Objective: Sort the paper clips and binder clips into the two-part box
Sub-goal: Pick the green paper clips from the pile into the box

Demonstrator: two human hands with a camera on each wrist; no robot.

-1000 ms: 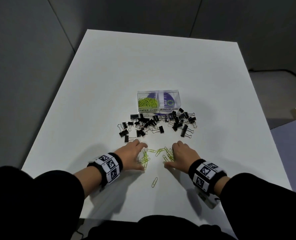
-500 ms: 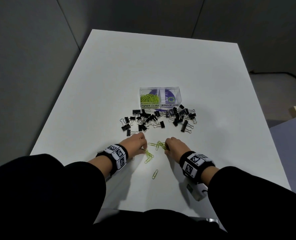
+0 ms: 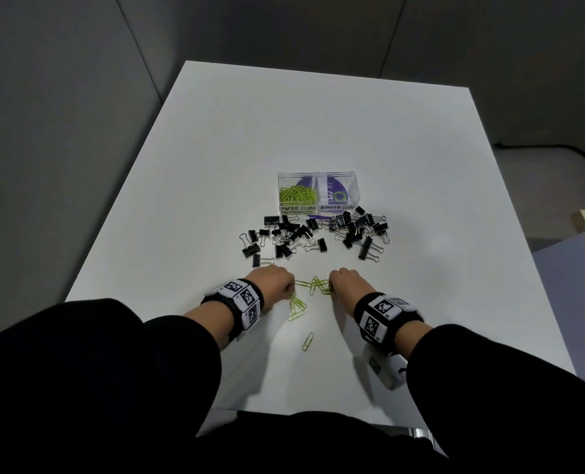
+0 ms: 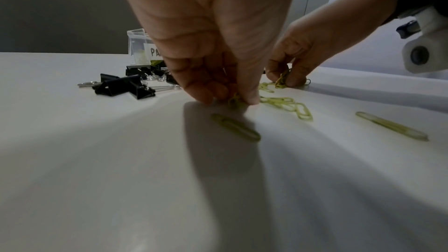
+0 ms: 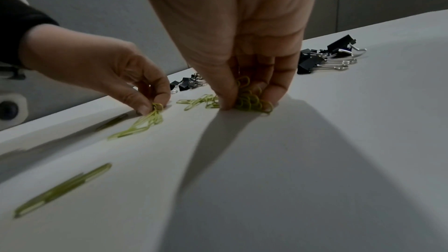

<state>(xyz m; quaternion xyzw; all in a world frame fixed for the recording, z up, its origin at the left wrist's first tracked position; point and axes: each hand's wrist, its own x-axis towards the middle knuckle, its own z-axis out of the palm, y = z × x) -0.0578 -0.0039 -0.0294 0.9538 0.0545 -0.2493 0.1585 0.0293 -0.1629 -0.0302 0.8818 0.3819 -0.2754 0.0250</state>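
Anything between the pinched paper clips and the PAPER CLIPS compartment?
Yes: the black binder clips lie scattered on the table between both hands and the box. The left hand and right hand each pinch green paper clips; lifting over clears them.

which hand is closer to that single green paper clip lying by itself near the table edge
Left, though only slightly. The left hand is up and left of the lone paper clip; the right hand is up and right.

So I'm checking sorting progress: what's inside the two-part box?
In the two-part box, the left half labelled PAPER CLIPS holds green paper clips. The BINDER CLIPS half shows only a purple printed insert; no binder clips visible there.
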